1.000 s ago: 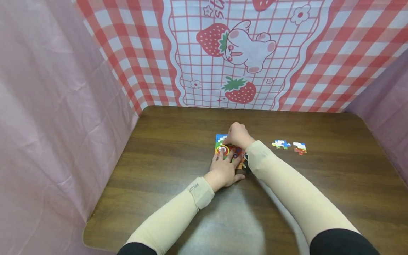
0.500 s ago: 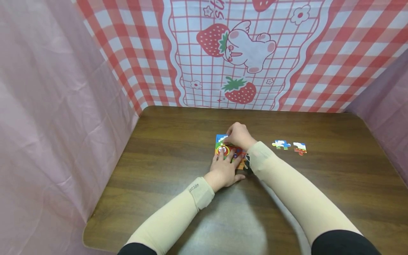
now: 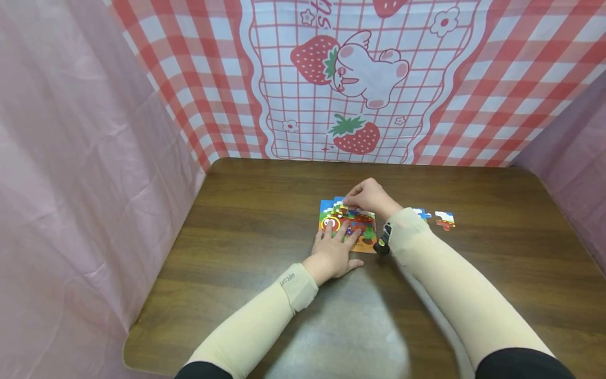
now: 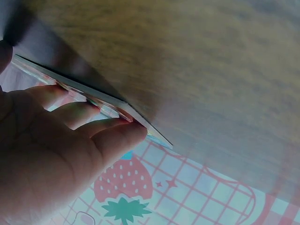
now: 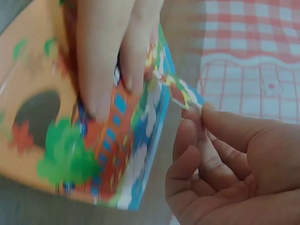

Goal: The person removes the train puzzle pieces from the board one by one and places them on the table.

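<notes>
My right hand [image 3: 371, 197] pinches a puzzle piece [image 5: 182, 92] by one end — it juts past my fingertips [image 5: 209, 114] — while my left hand [image 3: 331, 257] lies spread on the picture puzzle [image 3: 369, 235].

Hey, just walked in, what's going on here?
A person's left hand rests, fingers spread, on a flat, brightly printed rectangular puzzle. Their right hand pinches a small multicoloured jigsaw piece at the puzzle's far edge. One blue-and-white piece and one red-and-white piece lie further right on the brown wooden table.
</notes>
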Tool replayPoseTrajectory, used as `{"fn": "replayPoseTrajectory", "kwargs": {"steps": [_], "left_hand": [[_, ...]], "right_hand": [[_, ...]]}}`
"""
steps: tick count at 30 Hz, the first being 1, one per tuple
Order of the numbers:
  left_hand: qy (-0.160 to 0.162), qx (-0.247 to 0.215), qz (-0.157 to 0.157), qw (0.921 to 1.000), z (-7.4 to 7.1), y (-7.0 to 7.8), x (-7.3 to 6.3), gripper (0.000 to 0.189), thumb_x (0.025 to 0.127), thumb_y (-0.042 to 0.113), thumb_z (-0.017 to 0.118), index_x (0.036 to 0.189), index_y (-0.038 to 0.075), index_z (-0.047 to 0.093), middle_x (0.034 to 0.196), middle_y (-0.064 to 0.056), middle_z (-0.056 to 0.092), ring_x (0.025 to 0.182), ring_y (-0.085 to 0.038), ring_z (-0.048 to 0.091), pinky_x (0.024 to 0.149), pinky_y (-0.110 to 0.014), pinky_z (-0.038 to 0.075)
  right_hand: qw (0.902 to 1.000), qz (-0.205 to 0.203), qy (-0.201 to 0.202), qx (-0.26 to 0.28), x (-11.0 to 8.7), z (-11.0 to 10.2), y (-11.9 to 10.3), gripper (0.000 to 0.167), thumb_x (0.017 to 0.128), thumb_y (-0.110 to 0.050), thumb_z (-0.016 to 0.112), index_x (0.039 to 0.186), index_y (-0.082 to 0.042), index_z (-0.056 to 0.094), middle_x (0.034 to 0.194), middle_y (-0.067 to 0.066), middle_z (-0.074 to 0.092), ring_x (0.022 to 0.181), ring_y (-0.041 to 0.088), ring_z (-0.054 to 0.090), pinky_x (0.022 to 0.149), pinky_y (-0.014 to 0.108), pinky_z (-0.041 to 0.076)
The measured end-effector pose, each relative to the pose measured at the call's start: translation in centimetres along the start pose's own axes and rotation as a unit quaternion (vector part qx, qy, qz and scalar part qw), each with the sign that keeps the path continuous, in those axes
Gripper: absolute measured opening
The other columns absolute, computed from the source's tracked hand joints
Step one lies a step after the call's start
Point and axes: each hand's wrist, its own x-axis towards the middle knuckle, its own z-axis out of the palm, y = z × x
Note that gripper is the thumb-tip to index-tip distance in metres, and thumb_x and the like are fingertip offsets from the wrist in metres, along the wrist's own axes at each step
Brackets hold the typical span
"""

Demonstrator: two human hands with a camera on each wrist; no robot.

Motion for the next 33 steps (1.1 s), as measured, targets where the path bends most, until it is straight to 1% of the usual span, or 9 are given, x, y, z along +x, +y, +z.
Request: {"fn": "replayPoseTrajectory", "kwargs": {"steps": [7, 10, 16, 21, 24, 28, 31, 33], "left_hand": [[-0.008, -0.001, -0.004, 1.0, -0.1, 0.0, 0.1, 0.082, 0.097, 0.074, 0.04, 0.164, 0.039, 0.01, 0.17, 0.003, 0.004, 0.152, -0.039, 0.005, 0.118, -0.055, 0.019], [-0.01, -0.003, -0.005, 0.9999, -0.1, 0.0, 0.1, 0.082, 0.097, 0.074, 0.04, 0.164, 0.039, 0.009, 0.17, 0.003, 0.004, 0.152, -0.039, 0.005, 0.118, -0.055, 0.019], [-0.008, -0.007, -0.002, 0.9999, 0.0, 0.1, 0.0, 0.082, 0.097, 0.073, 0.041, 0.164, 0.039, 0.009, 0.17, 0.002, 0.005, 0.152, -0.04, 0.005, 0.118, -0.056, 0.019], [-0.004, -0.003, -0.002, 1.0, 0.1, 0.1, 0.0, 0.082, 0.097, 0.073, 0.041, 0.164, 0.039, 0.009, 0.17, 0.002, 0.005, 0.152, -0.04, 0.007, 0.117, -0.056, 0.02], [-0.007, -0.001, -0.003, 1.0, 0.1, 0.1, 0.0, 0.082, 0.097, 0.073, 0.04, 0.164, 0.039, 0.008, 0.17, 0.002, 0.004, 0.152, -0.04, 0.005, 0.118, -0.056, 0.019], [-0.011, -0.002, -0.004, 0.9999, 0.0, 0.1, 0.0, 0.082, 0.097, 0.073, 0.039, 0.164, 0.039, 0.008, 0.17, 0.002, 0.004, 0.152, -0.04, 0.004, 0.118, -0.055, 0.017], [-0.009, 0.0, -0.004, 1.0, 0.1, 0.2, 0.0, 0.082, 0.097, 0.073, 0.04, 0.164, 0.039, 0.008, 0.17, 0.002, 0.004, 0.152, -0.039, 0.005, 0.118, -0.055, 0.017], [-0.006, 0.0, -0.003, 1.0, 0.1, 0.2, -0.1, 0.082, 0.097, 0.073, 0.04, 0.164, 0.039, 0.008, 0.17, 0.002, 0.004, 0.152, -0.039, 0.006, 0.118, -0.055, 0.018]], "right_hand": [[0.9997, -0.024, 0.006, -0.002, -0.8, -2.7, 1.8, 0.025, 0.098, -0.018, 0.071, 0.109, 0.004, 0.075, 0.096, 0.016, 0.075, 0.092, 0.035, 0.07, 0.084, 0.049, 0.056], [0.9996, -0.027, 0.004, 0.009, -1.2, -3.8, 2.7, 0.026, 0.098, -0.016, 0.072, 0.11, 0.007, 0.074, 0.095, 0.016, 0.075, 0.092, 0.036, 0.07, 0.085, 0.049, 0.056], [0.9998, -0.009, 0.003, 0.017, -2.0, -6.1, 4.8, 0.028, 0.096, -0.017, 0.074, 0.11, 0.007, 0.075, 0.093, 0.015, 0.075, 0.085, 0.028, 0.071, 0.079, 0.045, 0.058], [0.9998, 0.016, 0.0, 0.014, -2.5, -7.8, 6.4, 0.029, 0.097, -0.019, 0.072, 0.112, 0.006, 0.074, 0.094, 0.013, 0.075, 0.084, 0.024, 0.071, 0.077, 0.043, 0.058], [0.9996, 0.024, 0.0, 0.013, -2.7, -8.3, 7.0, 0.03, 0.098, -0.018, 0.072, 0.112, 0.008, 0.073, 0.092, 0.015, 0.075, 0.081, 0.023, 0.071, 0.073, 0.04, 0.058], [0.9997, 0.025, 0.001, 0.008, -2.6, -8.5, 7.7, 0.029, 0.098, -0.016, 0.071, 0.11, 0.01, 0.073, 0.089, 0.015, 0.075, 0.079, 0.023, 0.07, 0.067, 0.036, 0.057], [0.9996, 0.022, 0.004, -0.016, -2.5, -8.4, 8.1, 0.027, 0.097, -0.016, 0.072, 0.107, 0.008, 0.074, 0.088, 0.013, 0.075, 0.08, 0.023, 0.068, 0.068, 0.036, 0.056], [0.9988, 0.017, 0.011, -0.045, -2.5, -8.3, 8.3, 0.026, 0.096, -0.017, 0.073, 0.106, 0.006, 0.076, 0.09, 0.012, 0.075, 0.082, 0.023, 0.067, 0.07, 0.037, 0.056]]}}
